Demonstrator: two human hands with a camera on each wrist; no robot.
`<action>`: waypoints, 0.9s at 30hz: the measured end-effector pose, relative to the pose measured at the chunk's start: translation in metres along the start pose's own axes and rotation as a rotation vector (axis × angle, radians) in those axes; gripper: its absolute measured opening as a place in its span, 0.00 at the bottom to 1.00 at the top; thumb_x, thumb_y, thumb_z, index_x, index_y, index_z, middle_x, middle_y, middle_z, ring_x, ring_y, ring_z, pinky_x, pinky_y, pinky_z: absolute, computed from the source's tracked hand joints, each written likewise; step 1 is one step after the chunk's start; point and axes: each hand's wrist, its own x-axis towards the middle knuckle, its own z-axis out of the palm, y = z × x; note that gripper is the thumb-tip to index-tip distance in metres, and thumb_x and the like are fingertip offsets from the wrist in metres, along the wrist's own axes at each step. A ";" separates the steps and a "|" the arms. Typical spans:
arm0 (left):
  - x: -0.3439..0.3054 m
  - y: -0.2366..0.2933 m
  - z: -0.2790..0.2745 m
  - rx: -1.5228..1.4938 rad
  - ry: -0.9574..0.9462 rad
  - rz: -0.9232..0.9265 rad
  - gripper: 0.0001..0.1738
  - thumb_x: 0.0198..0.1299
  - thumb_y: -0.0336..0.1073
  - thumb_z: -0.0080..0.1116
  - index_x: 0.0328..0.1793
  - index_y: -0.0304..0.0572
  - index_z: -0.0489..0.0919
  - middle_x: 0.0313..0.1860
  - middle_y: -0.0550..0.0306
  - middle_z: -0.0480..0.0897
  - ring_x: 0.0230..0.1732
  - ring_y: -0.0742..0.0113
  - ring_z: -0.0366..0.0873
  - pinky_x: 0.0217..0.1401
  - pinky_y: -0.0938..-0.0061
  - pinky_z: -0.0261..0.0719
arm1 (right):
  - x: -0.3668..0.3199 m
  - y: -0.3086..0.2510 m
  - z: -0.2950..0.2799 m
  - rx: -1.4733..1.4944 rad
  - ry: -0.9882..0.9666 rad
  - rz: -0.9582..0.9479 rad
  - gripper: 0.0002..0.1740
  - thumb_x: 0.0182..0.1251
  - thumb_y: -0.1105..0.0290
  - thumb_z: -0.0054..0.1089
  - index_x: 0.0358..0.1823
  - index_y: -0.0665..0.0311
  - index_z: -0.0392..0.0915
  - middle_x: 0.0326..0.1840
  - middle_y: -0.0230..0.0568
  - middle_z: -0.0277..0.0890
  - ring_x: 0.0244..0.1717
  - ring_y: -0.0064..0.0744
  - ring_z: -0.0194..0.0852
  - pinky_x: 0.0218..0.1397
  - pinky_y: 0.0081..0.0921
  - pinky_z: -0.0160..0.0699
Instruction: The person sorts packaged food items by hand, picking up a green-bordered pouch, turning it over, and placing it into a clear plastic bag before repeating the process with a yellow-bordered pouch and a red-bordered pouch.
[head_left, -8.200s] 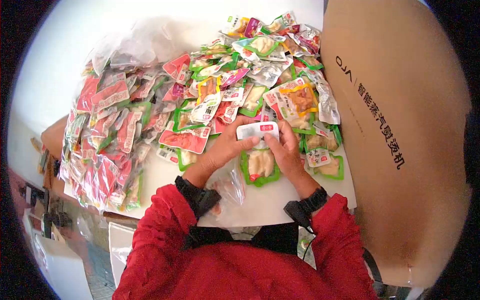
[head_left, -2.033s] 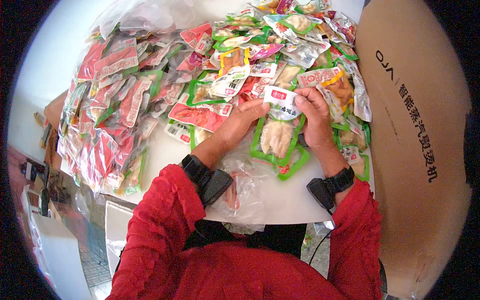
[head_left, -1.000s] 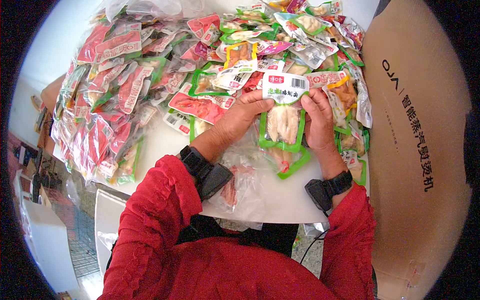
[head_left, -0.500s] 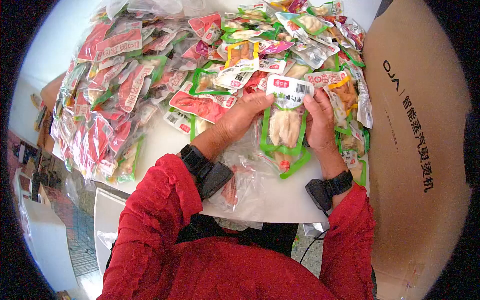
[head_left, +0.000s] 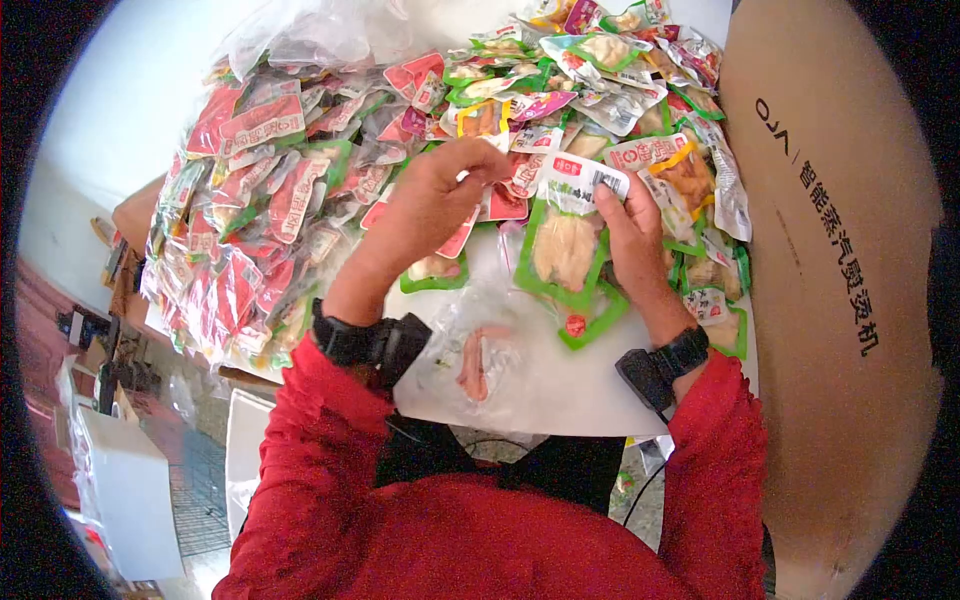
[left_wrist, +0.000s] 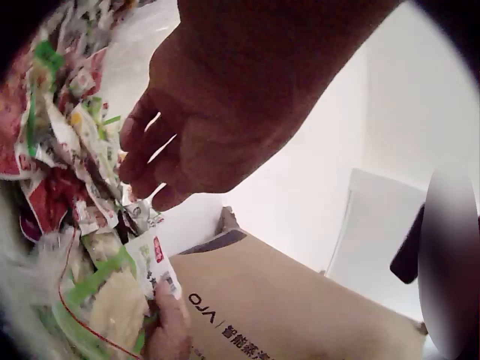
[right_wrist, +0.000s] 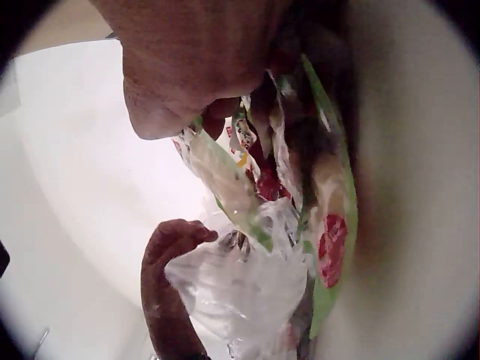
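My right hand pinches the upper right corner of a vacuum-sealed food packet. The packet has a white printed top, a green border and pale meat behind a clear window. It overlaps a second green-edged packet on the table. In the right wrist view the held packet hangs below my right hand. My left hand is raised over the packets left of it, fingers loosely bent, holding nothing. Gaps show between the left hand's fingers in the left wrist view.
A crinkled clear plastic bag with a reddish piece lies near the front edge of the white table. A big clear bag of red packets fills the left. Loose packets are heaped behind. A cardboard box stands right.
Both hands held the packet's top edge half a second ago. My left hand has let go and moved up and left; my right hand keeps the packet, which now tilts slightly.
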 end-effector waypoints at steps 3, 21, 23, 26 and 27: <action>-0.014 0.016 -0.014 0.389 -0.189 0.001 0.08 0.48 0.24 0.48 0.35 0.39 0.76 0.33 0.53 0.76 0.38 0.59 0.75 0.42 0.70 0.72 | -0.004 -0.024 -0.001 -0.210 0.024 -0.159 0.10 0.59 0.70 0.49 0.38 0.68 0.70 0.28 0.40 0.71 0.34 0.33 0.71 0.39 0.27 0.68; -0.012 0.033 0.008 0.602 -0.368 0.340 0.10 0.49 0.31 0.53 0.39 0.44 0.72 0.45 0.58 0.75 0.40 0.56 0.76 0.35 0.68 0.75 | 0.005 -0.045 -0.014 -0.375 0.140 -0.437 0.12 0.60 0.73 0.46 0.45 0.66 0.68 0.32 0.52 0.73 0.33 0.44 0.74 0.36 0.34 0.71; -0.008 0.034 -0.005 0.524 -0.208 0.403 0.06 0.52 0.29 0.50 0.38 0.42 0.71 0.41 0.56 0.76 0.40 0.58 0.76 0.35 0.70 0.75 | 0.005 -0.044 -0.014 -0.371 0.139 -0.426 0.12 0.60 0.72 0.46 0.45 0.66 0.67 0.31 0.52 0.73 0.33 0.43 0.74 0.36 0.33 0.71; -0.005 0.042 -0.018 0.356 -0.123 0.260 0.06 0.53 0.26 0.48 0.38 0.41 0.71 0.40 0.54 0.76 0.36 0.61 0.76 0.34 0.72 0.73 | 0.004 -0.045 -0.012 -0.311 0.142 -0.320 0.12 0.60 0.72 0.46 0.46 0.65 0.67 0.33 0.49 0.73 0.33 0.36 0.74 0.36 0.32 0.72; -0.007 0.048 -0.021 0.374 -0.157 0.165 0.08 0.52 0.24 0.48 0.39 0.41 0.71 0.38 0.54 0.76 0.33 0.63 0.76 0.33 0.73 0.72 | 0.004 -0.047 -0.012 -0.214 0.179 -0.286 0.13 0.60 0.72 0.46 0.46 0.66 0.66 0.34 0.47 0.72 0.34 0.33 0.73 0.37 0.30 0.72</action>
